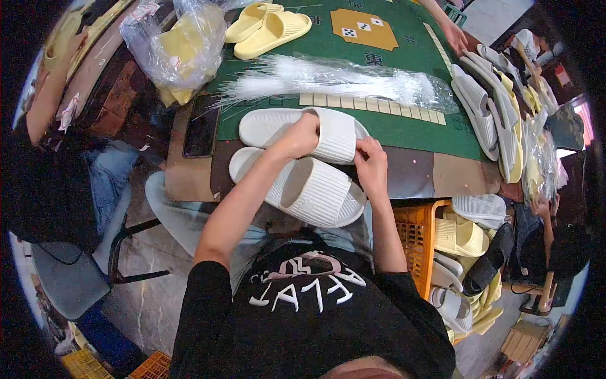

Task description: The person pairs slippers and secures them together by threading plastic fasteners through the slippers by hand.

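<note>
Two light grey slide slippers lie side by side at the table's near edge. In the farther slipper [338, 136], my left hand [303, 134] reaches into the foot opening, its fingertips hidden under the ribbed strap. My right hand [371, 161] is closed in a pinch at the toe side of that same strap; whatever sits between its fingertips is too small to make out. The nearer slipper [319, 192] rests below my hands, its toe toward the right. Just beyond lies a bundle of thin white plastic strands [284, 77], partly inside a clear bag.
Yellow slippers [278, 35] and a clear bag of yellow slippers [183, 47] lie far left. A phone [201, 129] is at the left edge. Grey slippers [476, 107] line the right side, near other people's hands. An orange crate [413, 237] of slippers stands right.
</note>
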The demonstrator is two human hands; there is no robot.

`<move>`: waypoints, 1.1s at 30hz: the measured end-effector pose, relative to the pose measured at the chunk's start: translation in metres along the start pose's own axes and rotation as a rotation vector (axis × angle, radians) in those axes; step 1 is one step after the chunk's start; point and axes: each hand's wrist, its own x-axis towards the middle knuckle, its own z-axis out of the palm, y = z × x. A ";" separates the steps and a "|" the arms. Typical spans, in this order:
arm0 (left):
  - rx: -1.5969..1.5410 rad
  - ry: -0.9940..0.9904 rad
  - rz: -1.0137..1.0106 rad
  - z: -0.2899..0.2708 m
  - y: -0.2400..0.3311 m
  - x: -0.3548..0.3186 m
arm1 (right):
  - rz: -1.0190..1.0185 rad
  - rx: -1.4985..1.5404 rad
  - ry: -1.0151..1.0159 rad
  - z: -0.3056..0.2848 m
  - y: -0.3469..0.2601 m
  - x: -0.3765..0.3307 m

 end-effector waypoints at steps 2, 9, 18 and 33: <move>-0.016 -0.041 0.017 -0.001 -0.009 0.004 | -0.008 -0.007 0.000 0.000 0.001 0.000; 0.260 0.093 -0.064 0.003 -0.023 0.011 | 0.002 0.058 -0.014 -0.002 -0.001 0.000; 0.153 0.044 0.081 0.005 -0.043 0.019 | 0.030 0.098 0.055 0.003 0.007 -0.001; 0.875 0.820 0.381 0.031 0.032 -0.031 | -0.137 0.121 0.381 -0.004 -0.018 -0.011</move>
